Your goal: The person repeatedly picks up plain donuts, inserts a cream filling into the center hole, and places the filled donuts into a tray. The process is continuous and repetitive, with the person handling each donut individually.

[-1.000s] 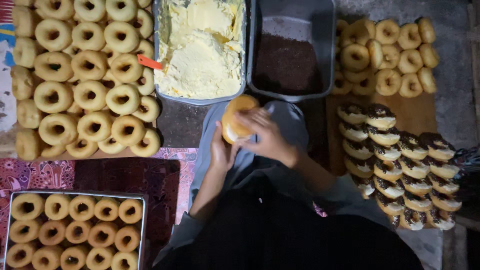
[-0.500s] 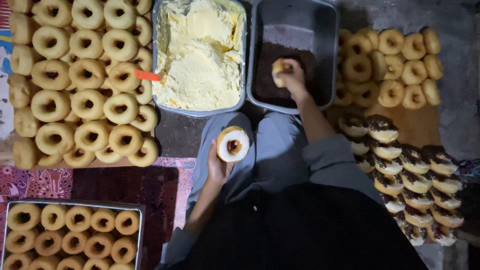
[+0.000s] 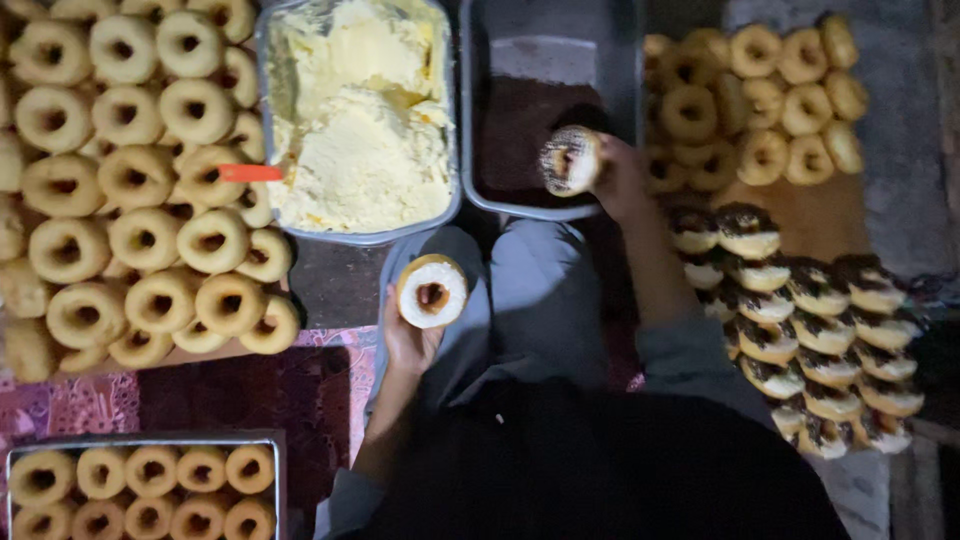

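Note:
My left hand (image 3: 408, 345) holds up a doughnut half (image 3: 432, 291) spread with white cream, cut face toward the camera, above my knee. My right hand (image 3: 618, 178) grips another doughnut half (image 3: 570, 160) whose creamed face is coated with dark sprinkles. It is tilted at the near edge of the grey tray of chocolate sprinkles (image 3: 628, 70). To the left of that tray stands a grey tray of pale yellow cream (image 3: 452, 150) with an orange-handled tool (image 3: 250, 172) stuck in its left side.
Plain ring doughnuts (image 3: 140, 190) are piled on a board at left, more fill a metal tray (image 3: 140, 485) at bottom left, and others lie at top right (image 3: 770, 90). Finished sprinkle-filled doughnuts (image 3: 810, 320) are stacked in rows at right. A patterned red cloth (image 3: 200, 395) covers the floor.
Both hands held one doughnut together over my lap; they then separated. My right hand pressed its half into the sprinkle tray and has now lifted it out coated, while the left keeps its half.

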